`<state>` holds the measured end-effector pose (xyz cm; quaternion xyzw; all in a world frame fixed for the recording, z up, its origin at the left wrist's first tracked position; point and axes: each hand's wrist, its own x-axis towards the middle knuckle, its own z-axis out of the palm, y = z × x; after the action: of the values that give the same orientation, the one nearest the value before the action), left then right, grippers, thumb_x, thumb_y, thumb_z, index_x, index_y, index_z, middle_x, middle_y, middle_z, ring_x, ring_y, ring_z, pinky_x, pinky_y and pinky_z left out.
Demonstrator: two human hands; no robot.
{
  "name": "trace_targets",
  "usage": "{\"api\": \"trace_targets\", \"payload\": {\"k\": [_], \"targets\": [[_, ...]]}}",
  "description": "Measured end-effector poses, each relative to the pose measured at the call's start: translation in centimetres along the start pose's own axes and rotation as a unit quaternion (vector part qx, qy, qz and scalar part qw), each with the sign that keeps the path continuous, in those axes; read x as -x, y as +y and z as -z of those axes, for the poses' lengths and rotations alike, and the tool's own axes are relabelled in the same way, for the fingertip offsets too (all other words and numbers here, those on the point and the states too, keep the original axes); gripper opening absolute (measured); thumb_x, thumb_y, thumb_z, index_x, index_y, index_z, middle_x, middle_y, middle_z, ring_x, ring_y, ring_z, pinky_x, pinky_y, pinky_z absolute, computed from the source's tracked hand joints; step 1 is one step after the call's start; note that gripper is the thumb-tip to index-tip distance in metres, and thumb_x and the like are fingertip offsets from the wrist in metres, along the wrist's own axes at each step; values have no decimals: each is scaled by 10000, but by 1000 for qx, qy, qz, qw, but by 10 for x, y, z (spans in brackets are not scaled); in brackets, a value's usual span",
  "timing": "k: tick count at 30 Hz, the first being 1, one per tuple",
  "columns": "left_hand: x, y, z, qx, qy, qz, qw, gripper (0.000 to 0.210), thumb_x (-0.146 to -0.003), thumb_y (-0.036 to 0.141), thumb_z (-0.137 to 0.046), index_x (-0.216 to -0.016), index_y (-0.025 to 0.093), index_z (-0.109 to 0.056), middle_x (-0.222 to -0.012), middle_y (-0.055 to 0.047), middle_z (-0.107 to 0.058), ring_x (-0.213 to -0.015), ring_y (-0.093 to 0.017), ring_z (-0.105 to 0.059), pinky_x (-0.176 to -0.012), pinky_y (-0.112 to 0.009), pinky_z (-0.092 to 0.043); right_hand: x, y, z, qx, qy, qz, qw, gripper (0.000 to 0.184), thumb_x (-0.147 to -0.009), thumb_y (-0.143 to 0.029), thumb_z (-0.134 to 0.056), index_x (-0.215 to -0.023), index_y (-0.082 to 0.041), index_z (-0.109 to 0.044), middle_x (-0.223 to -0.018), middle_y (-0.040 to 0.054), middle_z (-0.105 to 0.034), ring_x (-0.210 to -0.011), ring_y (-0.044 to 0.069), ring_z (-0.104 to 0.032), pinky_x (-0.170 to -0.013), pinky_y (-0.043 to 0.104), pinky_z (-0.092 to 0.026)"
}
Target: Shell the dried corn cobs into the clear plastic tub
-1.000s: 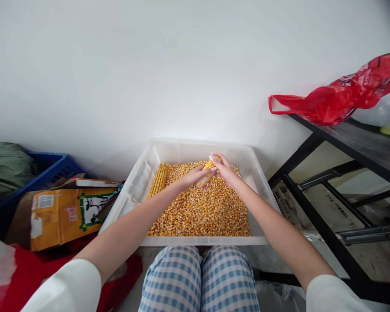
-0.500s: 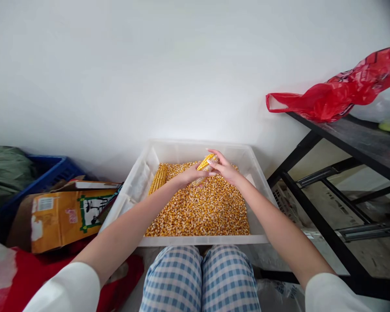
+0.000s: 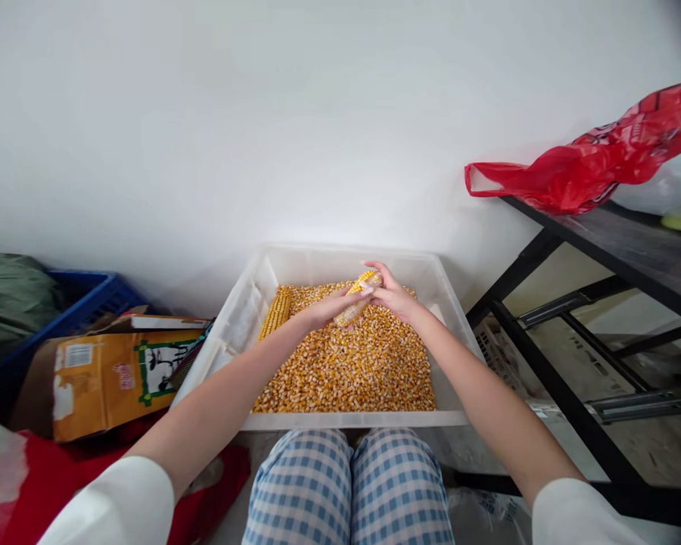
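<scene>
We're gripping a partly stripped cob (image 3: 350,312) over the far half of the bin (image 3: 352,420), left hand (image 3: 332,305) and right hand (image 3: 396,297) wrapped around it, seemingly bracing it above the loose kernels (image 3: 363,363), while a full cob (image 3: 275,312) is lying near the bin's left wall.

This looks like a cluttered storage space, with a crate (image 3: 97,304) and carton (image 3: 116,378) at left and a bag (image 3: 593,168) on a rack (image 3: 629,244) at right.
</scene>
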<state>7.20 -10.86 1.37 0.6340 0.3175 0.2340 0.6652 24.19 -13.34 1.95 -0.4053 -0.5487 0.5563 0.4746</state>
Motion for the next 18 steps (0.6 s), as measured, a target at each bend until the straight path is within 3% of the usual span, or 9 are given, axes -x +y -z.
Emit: {"api": "trace_targets", "payload": {"k": [3,8,13,15,18], "targets": [[-2,1,1,51,-3,61,997,527,-776,646,-463,-1052,214,-587,-767,-62,-612,-600,-142,-559,-440,-218,-401,2,-3,-1,-9,-3,11,1000,543,-729,-294,-634,-1220,-348,-409,-884,-21,-531,-786,123,-546,-692,254,-507],[-3,0,-1,77,8,57,995,550,-772,639,-484,-1078,189,-566,-805,-67,-623,-640,-147,-582,-466,-219,-425,-1,-3,0,-55,0,16,998,415,-766,-339,-554,-1167,-324,-447,-952,-7,-531,-845,135,-545,-667,237,-501],[-4,-3,-3,3,66,5,998,519,-740,563,-592,-1101,191,-588,-1026,-110,-645,-946,-217,-589,-704,-283,-485,0,-2,-5,-2,30,6,1000,352,-773,-442,-573,-1075,-298,-464,-913,-8,-530,-827,136,-551,-662,239,-490],[-5,-4,-3,-23,69,-34,997,491,-742,547,-596,-1093,203,-601,-1092,-92,-636,-1100,-230,-525,-853,-301,-444,1,-1,-8,7,40,7,999,374,-752,-449,-608,-1054,-295,-449,-907,-12,-539,-808,134,-557,-668,242,-484],[-6,-7,-3,-32,62,-60,996,474,-747,529,-596,-1098,210,-597,-1112,-58,-632,-1156,-211,-491,-955,-297,-373,2,1,-10,15,51,10,999,390,-732,-452,-631,-1032,-293,-440,-910,-16,-549,-801,129,-558,-673,237,-474]]}}
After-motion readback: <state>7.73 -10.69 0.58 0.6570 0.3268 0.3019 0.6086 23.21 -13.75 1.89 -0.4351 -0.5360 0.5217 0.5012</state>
